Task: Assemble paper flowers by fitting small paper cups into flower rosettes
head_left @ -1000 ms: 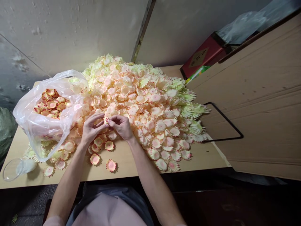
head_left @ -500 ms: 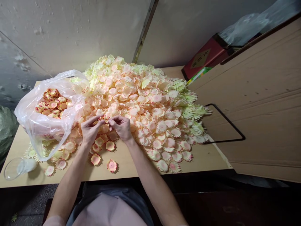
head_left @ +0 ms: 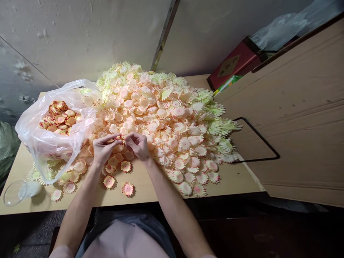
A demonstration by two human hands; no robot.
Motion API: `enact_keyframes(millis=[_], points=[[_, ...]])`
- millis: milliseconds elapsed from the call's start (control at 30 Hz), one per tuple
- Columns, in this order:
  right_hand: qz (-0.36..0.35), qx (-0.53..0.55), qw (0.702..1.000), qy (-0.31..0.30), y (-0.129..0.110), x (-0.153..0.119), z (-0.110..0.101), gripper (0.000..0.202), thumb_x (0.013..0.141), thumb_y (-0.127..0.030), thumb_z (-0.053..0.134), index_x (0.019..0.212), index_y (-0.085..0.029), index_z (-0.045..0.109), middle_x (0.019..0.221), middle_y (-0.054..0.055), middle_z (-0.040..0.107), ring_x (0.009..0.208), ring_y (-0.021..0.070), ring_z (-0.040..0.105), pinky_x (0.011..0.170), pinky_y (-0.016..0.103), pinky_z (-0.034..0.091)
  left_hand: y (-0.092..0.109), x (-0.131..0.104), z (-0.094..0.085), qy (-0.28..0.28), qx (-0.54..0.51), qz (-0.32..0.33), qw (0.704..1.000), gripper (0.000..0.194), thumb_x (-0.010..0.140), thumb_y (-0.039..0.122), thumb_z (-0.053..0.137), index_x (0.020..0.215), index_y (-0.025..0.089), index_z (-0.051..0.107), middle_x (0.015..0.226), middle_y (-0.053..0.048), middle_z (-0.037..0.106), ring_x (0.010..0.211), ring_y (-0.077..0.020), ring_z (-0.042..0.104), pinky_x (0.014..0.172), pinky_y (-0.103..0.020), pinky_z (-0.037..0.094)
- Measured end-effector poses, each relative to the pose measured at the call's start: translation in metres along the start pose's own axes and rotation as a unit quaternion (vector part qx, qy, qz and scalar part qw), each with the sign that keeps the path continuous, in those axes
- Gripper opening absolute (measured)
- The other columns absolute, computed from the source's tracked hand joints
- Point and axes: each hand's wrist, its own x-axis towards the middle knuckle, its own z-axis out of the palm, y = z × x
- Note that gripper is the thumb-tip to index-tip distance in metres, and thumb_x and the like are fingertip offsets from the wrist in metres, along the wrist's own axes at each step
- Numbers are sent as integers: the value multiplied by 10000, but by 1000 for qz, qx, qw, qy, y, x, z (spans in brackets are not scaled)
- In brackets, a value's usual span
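Note:
My left hand [head_left: 104,148] is closed in a pinch on a small red-edged flower piece [head_left: 118,138], mostly covered by the fingers. Close beside it, my right hand [head_left: 138,146] has its fingertips pressed together at the same piece; whether it grips the piece or something tiny is too small to tell. Behind and around both hands spreads a large pile of pink and pale green flower pieces [head_left: 161,113]. Just in front of them, single red-edged flowers [head_left: 127,189] lie on the tabletop [head_left: 142,177].
An open plastic bag [head_left: 53,143] of red-edged flower pieces stands at the left. A clear cup [head_left: 29,190] lies near the front left corner. At the right are a cardboard sheet [head_left: 295,125], a black metal loop [head_left: 259,134] and a red box [head_left: 232,66].
The fingertips of both hands have shifted slightly around the small piece between them. Little else differs beyond a slight shift of the view.

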Motion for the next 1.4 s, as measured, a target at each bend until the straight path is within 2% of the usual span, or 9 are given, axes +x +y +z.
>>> enact_keyframes(millis=[133,500,600,733,900,1000,1100,1233,1400], points=[[-32,-68,997,1,-1,2,0,442,824,-535,635,558,-196,536,486,-39,433,450,88,364,458,261,284,0,0,0,-32,-21,-13,999,310,590,313,865,864,185,794,833,-60,771,675,-171,708,650,-259,590],[-179,-280,942,48,4,-6,15,408,915,-401,548,562,-212,469,509,-34,400,472,94,346,536,276,306,-10,8,9,152,-166,-70,972,293,558,331,876,778,176,758,662,14,706,566,-61,610,609,-184,519],[-284,-345,893,48,5,-5,18,378,932,-316,546,578,-212,461,488,-40,409,445,91,354,515,268,319,-6,5,10,148,-166,-52,974,260,596,336,859,763,166,756,620,30,671,528,-38,553,545,-152,461],[-463,-441,768,39,-14,-10,19,311,909,-123,546,633,-212,435,485,-49,422,435,100,383,483,277,327,9,0,20,155,-176,-31,972,263,580,321,869,751,153,761,632,11,685,545,-52,567,546,-162,454],[-517,-463,718,44,-56,-50,25,264,850,-65,587,686,-209,439,513,-47,425,469,114,443,507,279,388,44,15,26,145,-215,1,966,263,611,373,849,751,171,755,741,-26,725,664,-108,656,648,-227,528],[-485,-431,760,40,-68,-73,21,281,853,-67,562,650,-211,430,505,-49,430,457,98,432,509,259,407,63,18,15,145,-188,24,971,274,618,377,846,796,187,758,765,-20,730,643,-94,647,638,-216,527],[-338,-393,843,146,-68,-80,6,315,869,-84,552,594,-199,448,470,-55,443,407,73,397,444,238,343,68,-1,2,-48,-49,-68,995,330,605,331,858,871,158,771,783,-58,744,652,-136,663,634,-241,533],[-181,-299,921,171,-62,-73,-16,368,923,-214,541,565,-184,458,466,-50,450,407,63,405,435,218,330,51,-34,-3,-293,96,-168,936,350,687,375,785,947,141,768,854,-85,755,720,-199,680,622,-263,521],[-91,-267,955,92,-53,-61,-20,384,931,-359,540,594,-179,496,507,-33,486,452,78,446,482,228,356,41,-52,2,-345,183,-102,915,221,751,308,693,880,143,764,795,-59,735,716,-190,665,640,-257,519]])
